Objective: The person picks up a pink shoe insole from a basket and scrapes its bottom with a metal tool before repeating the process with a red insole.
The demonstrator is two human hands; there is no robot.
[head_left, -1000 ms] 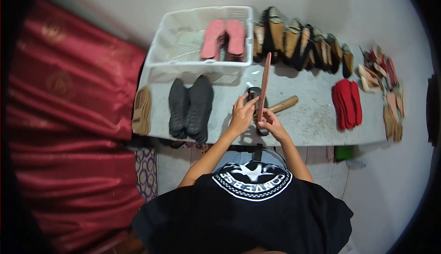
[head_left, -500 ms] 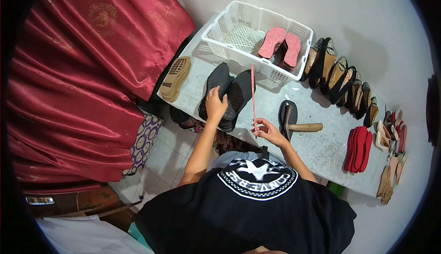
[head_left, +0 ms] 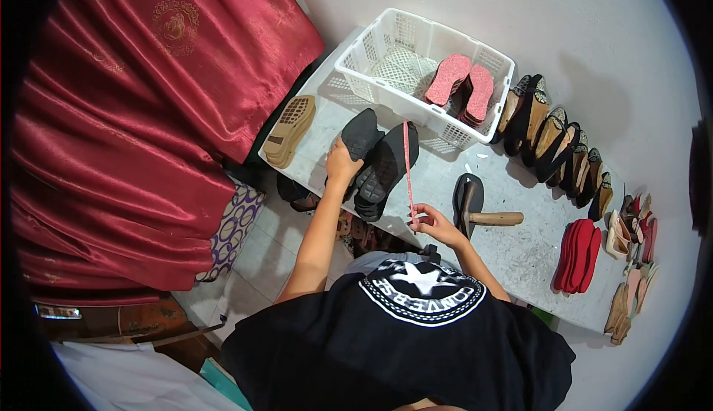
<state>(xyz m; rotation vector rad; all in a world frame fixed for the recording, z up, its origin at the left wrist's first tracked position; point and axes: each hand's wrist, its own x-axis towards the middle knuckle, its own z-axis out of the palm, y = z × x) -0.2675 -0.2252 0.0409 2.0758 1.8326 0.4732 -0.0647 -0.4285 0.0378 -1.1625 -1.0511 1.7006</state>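
Observation:
My right hand (head_left: 434, 223) pinches the lower end of a thin pink insole (head_left: 407, 164), held upright and edge-on above the grey worktable (head_left: 512, 251). My left hand (head_left: 342, 164) rests on a stack of black soles (head_left: 375, 164) near the table's left front edge, fingers curled over the left sole. A hammer with a wooden handle (head_left: 496, 218) lies over a black sole (head_left: 466, 192) just right of my right hand.
A white plastic basket (head_left: 379, 58) at the back left holds pink insoles (head_left: 463, 84). Tan soles (head_left: 288, 130) lie at the left edge. Finished shoes (head_left: 553, 140) line the back wall, red insoles (head_left: 578, 256) and more soles lie at right. A red curtain (head_left: 126, 114) hangs at left.
My left hand left the pink insole and went left onto the black soles. The view swung left. My right hand keeps the insole upright.

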